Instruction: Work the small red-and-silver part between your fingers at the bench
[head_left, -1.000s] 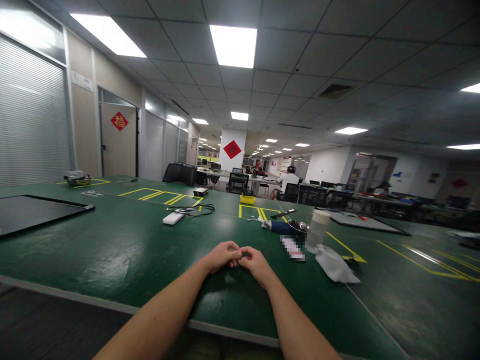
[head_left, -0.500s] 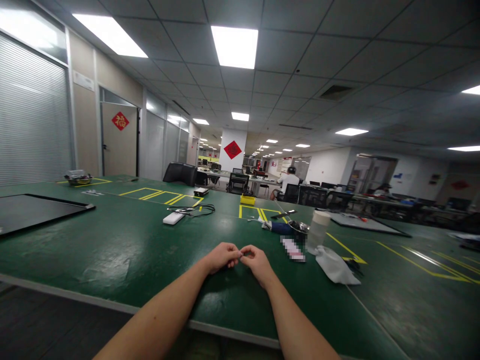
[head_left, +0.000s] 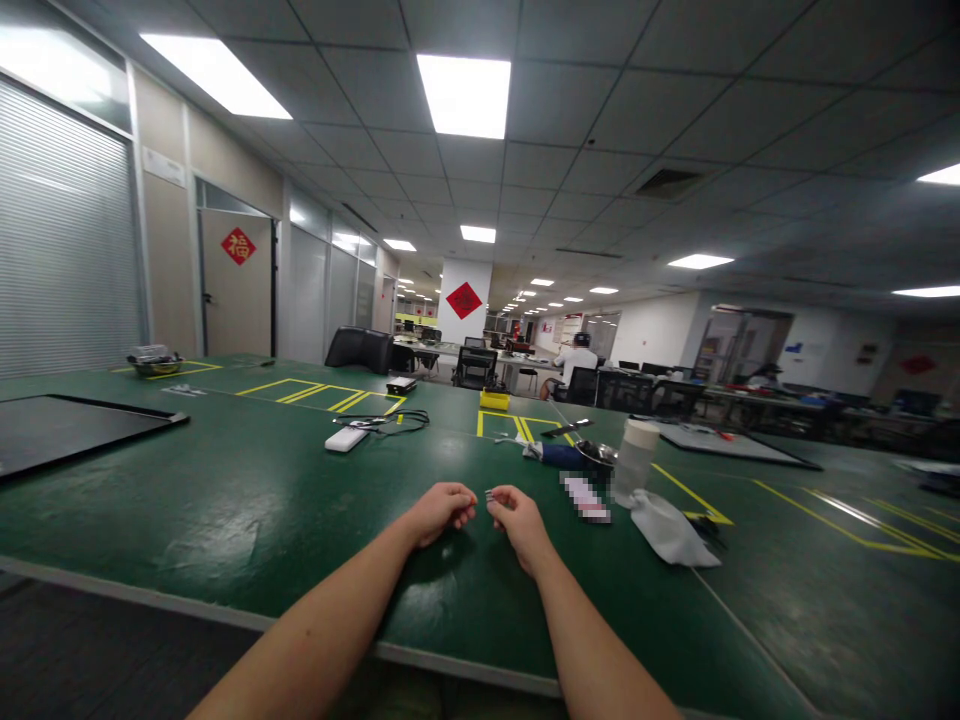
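Note:
Both my hands rest low over the green table point(head_left: 225, 500), close together. My left hand point(head_left: 441, 510) is curled, fingertips pinched, and I cannot see anything in it. My right hand point(head_left: 516, 518) is also curled and pinches a tiny pale object point(head_left: 490, 495) at its fingertips, too small to name. A narrow gap separates the two hands. To the right of my right hand lie a blurred card-like item point(head_left: 586, 498), a white cloth point(head_left: 670, 531) and a translucent jar point(head_left: 636, 459).
A white flat device point(head_left: 346, 439) with black cables point(head_left: 390, 419) lies farther back. A black mat point(head_left: 67, 427) sits at left, a metal bowl point(head_left: 154, 358) at far left, a yellow box point(head_left: 495, 399) behind. A seated person point(head_left: 576, 362) works at distant desks.
My hands, which touched at the fingertips before, have drawn slightly apart. The tiny pale object now shows at my right fingertips.

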